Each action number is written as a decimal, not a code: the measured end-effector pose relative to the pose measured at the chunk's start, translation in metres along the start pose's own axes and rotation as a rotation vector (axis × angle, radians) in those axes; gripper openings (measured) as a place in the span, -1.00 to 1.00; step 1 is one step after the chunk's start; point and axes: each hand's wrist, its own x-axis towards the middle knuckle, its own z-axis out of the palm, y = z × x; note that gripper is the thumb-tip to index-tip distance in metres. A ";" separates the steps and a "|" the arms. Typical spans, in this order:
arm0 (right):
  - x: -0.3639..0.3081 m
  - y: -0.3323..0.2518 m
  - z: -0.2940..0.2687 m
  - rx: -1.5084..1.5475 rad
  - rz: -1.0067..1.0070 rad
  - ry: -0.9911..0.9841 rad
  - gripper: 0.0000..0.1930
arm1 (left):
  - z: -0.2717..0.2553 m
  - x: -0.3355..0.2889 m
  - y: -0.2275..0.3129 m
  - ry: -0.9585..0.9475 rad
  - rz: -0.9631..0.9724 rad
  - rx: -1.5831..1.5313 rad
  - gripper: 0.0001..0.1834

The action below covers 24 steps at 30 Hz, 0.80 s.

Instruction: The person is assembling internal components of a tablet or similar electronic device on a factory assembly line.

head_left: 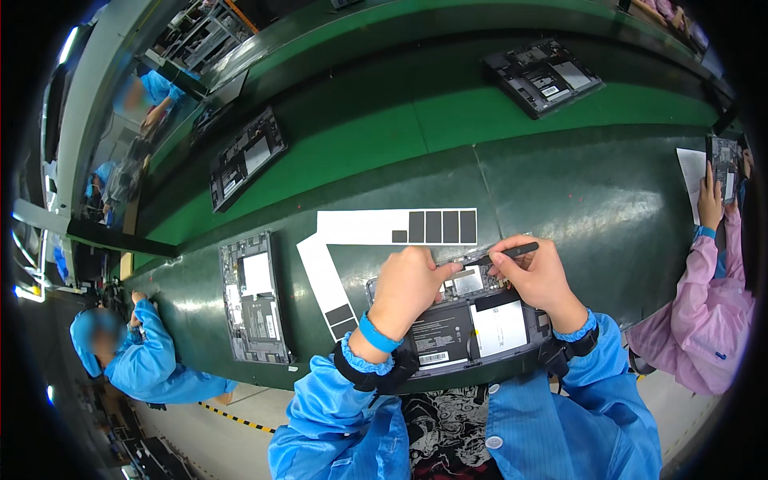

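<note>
An opened laptop base [444,330] lies right in front of me, its battery and circuit board exposed. My right hand [544,276] grips black tweezers [522,250], their tips slanting down to the board near the far edge. Close to those tips, the thumb of my left hand [406,292] presses at the board while its other fingers curl in; anything between them is hidden. Just beyond the laptop lies a white backing sheet [360,227] with several black rectangular pads [434,227]. Another white sheet [320,272] with black pads slants beside my left wrist.
A second opened laptop base [258,298] lies to my left on the dark green bench [560,184]. Two more, one left [250,158] and one right [544,78], sit on the bright green strip beyond. At right, a pink-sleeved person handles a device [722,164]; a blue-clad person [148,360] is at left.
</note>
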 end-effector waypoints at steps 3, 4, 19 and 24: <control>0.000 0.003 -0.001 0.006 -0.063 0.071 -0.87 | 0.001 0.004 -0.007 0.005 0.027 0.118 -0.58; 0.003 0.004 -0.002 0.085 -0.124 0.115 -0.86 | 0.001 0.004 -0.008 0.029 0.061 0.179 -0.56; -0.023 -0.005 -0.003 0.231 -0.157 0.200 -0.83 | -0.041 -0.097 -0.067 0.425 0.143 -0.482 -0.74; -0.049 -0.034 0.062 0.017 -0.140 0.016 -0.86 | -0.023 -0.137 -0.138 0.603 0.137 0.045 -0.75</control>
